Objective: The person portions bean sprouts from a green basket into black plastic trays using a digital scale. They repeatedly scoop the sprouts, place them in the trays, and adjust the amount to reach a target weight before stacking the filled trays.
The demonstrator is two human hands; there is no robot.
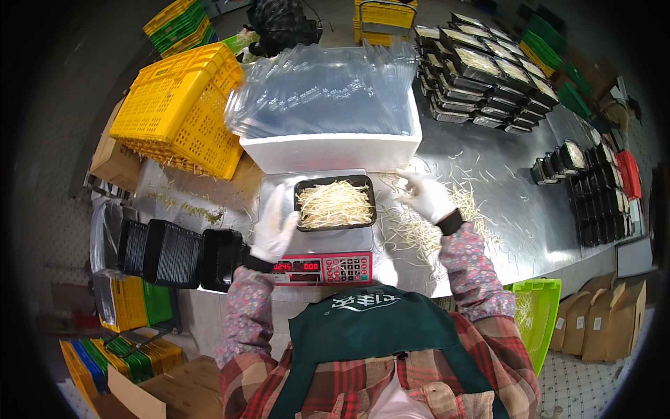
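Note:
A black plastic tray full of bean sprouts [335, 204] rests on the metal platform of a digital scale [320, 269] with a lit red display. Just left of the tray is my left hand [274, 230], white-gloved, fingers apart and holding nothing. My right hand [425, 196], also in a white glove, hovers to the right of the tray with its fingers spread, over loose bean sprouts [419, 233] scattered on the steel table [502, 199]. Stacked empty black trays [175, 251] lie at the left edge of the table.
Behind the scale stands a white foam box [335, 152] heaped with clear plastic sheets or lids [335, 94]. A yellow crate [178, 110] leans at back left. Filled trays [481, 68] are piled at back right, more [599, 194] at far right. A person [282, 26] is beyond the table.

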